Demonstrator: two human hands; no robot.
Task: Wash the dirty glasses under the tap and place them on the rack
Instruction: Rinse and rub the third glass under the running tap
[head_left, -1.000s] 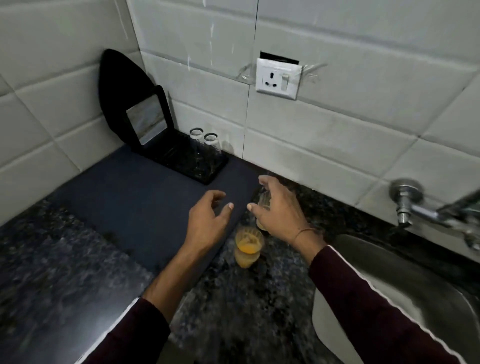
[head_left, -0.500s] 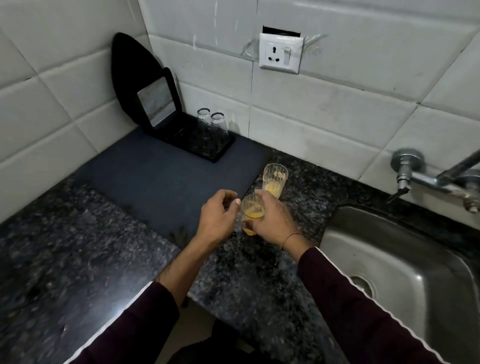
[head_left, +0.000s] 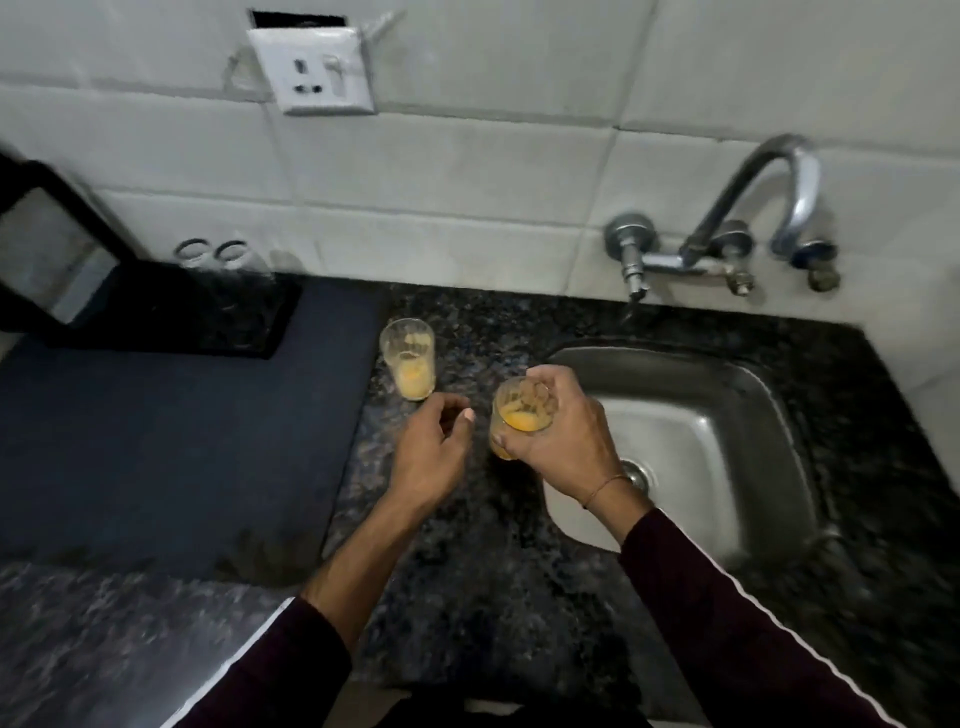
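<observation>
My right hand (head_left: 563, 436) grips a glass with orange residue (head_left: 511, 418), lifted just left of the steel sink (head_left: 727, 395). My left hand (head_left: 428, 452) hovers beside it with loosely curled fingers, holding nothing. A second dirty glass (head_left: 410, 358) with orange dregs stands on the granite counter behind my left hand. The black rack (head_left: 171, 322) sits at the back left with two clear glasses (head_left: 213, 254) upside down on it. The tap (head_left: 753, 208) curves out from the wall above the sink.
A dark mat (head_left: 156, 441) covers the counter left of the glasses. A white wall socket (head_left: 311, 70) is mounted on the tiles above. The sink's drain (head_left: 636, 475) shows just right of my right wrist. The speckled granite counter (head_left: 467, 571) runs along the front.
My right hand has lifted the nearer orange-stained glass and carried it right, toward the sink. My view has swung right, bringing the whole tap and sink into sight.
</observation>
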